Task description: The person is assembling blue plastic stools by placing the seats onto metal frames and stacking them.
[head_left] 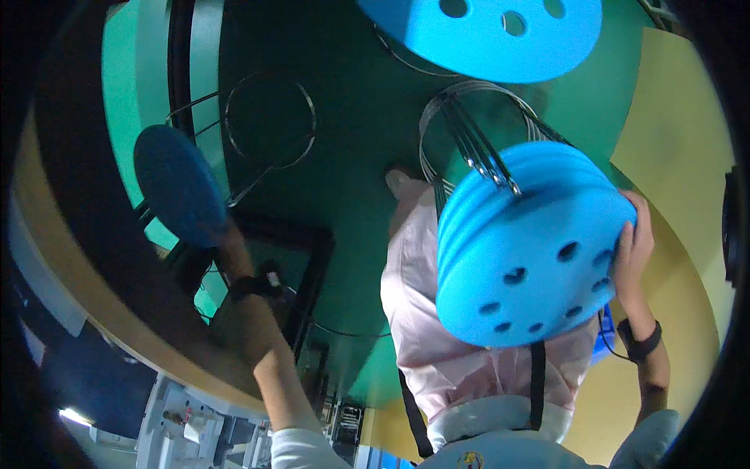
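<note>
Out to the left, my left hand [228,244] grips the lower edge of a dark blue round disc [178,184], which stands nearly on edge; most of the fingers are in shadow or behind it. At the right, my right hand [637,244] is wrapped round the side of a stack of light blue foam discs [519,273]. The front disc has several round holes. The stack is tilted against my lap. Several thin metal rods [480,148] reach over its upper edge from a bundle of wire hoops [428,129] just beyond.
A single wire hoop [315,117] is right of the dark blue disc, near a dark upright frame [181,62]. Another light blue holed panel [500,59] is at the top. Below the left arm's side lies a black frame [320,266]. The floor [351,195] is green.
</note>
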`<action>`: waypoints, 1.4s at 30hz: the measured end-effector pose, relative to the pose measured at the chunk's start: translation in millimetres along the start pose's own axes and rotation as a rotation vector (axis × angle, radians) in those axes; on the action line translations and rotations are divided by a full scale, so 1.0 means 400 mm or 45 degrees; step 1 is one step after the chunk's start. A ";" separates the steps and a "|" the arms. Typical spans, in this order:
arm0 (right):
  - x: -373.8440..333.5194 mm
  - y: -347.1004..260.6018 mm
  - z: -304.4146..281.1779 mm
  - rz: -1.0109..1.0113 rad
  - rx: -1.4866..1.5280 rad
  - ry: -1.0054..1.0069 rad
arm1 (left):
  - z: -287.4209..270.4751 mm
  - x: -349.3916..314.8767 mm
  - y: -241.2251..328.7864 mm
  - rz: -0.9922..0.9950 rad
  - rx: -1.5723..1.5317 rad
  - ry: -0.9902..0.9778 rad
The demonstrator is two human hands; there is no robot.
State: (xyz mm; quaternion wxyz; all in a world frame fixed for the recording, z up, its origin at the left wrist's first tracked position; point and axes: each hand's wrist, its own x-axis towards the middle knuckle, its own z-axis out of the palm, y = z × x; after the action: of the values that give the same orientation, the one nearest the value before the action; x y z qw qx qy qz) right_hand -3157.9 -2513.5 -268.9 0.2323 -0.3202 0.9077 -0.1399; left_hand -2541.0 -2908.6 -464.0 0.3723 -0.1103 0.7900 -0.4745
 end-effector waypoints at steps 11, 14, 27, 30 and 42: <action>-0.025 0.104 -0.045 0.081 0.042 0.042 | 0.251 0.090 -0.024 -0.610 -0.767 0.170; -0.022 0.121 -0.086 0.095 -0.034 0.001 | 0.241 0.054 0.102 -0.798 -0.873 0.018; -0.001 0.108 0.004 -0.029 0.107 0.068 | -0.818 0.564 -0.085 -0.814 -4.451 -0.402; 0.016 0.077 0.035 -0.071 0.130 0.109 | -0.994 0.736 -0.148 -0.405 -4.551 -0.297; 0.029 0.066 0.006 -0.089 0.064 0.135 | -0.835 0.816 -0.267 -0.961 -4.332 -0.219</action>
State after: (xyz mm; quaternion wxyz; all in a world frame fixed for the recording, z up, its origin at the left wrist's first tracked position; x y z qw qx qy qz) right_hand -3178.3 -2501.3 -285.5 0.1871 -0.3379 0.9032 -0.1875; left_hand -3019.4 -2914.0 -442.0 0.2330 0.5299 -0.2775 -0.7667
